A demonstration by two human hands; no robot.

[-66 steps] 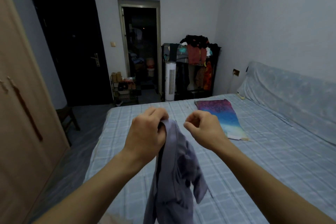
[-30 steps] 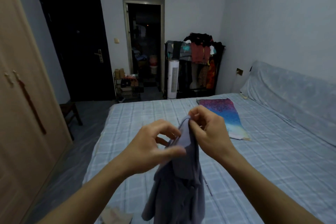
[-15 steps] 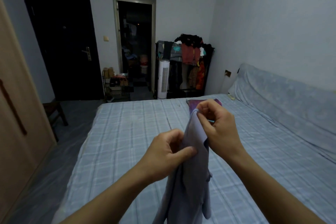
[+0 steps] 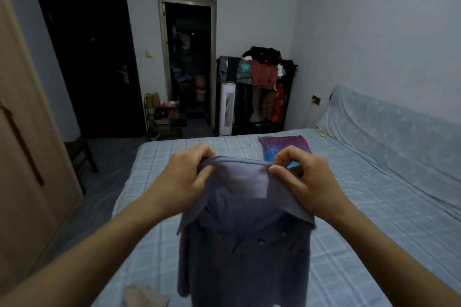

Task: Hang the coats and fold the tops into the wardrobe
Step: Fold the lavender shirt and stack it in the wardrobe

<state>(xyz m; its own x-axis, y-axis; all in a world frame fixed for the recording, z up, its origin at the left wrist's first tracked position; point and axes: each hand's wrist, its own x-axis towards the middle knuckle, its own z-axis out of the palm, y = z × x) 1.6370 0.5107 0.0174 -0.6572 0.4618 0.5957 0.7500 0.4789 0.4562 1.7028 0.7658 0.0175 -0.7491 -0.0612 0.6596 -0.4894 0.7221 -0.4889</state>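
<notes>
A grey-purple buttoned top (image 4: 245, 252) hangs in front of me above the bed, its collar spread wide. My left hand (image 4: 185, 177) pinches the left end of the collar. My right hand (image 4: 300, 177) pinches the right end between thumb and forefinger. The body of the top drops down out of the bottom of the view. A folded purple-and-blue top (image 4: 284, 148) lies flat on the bed beyond my hands. The wooden wardrobe (image 4: 27, 169) stands at the left with its doors closed.
The bed (image 4: 369, 244) with a blue checked sheet fills the lower right. A dark chair (image 4: 79, 157) stands between wardrobe and bed. A clothes rack (image 4: 264, 87) and a white tower fan (image 4: 227, 107) stand at the far wall by an open doorway (image 4: 188, 65).
My hands have moved apart along the collar, spreading the top open so its front faces me. Earlier it hung bunched, held by the left hand, then by both.
</notes>
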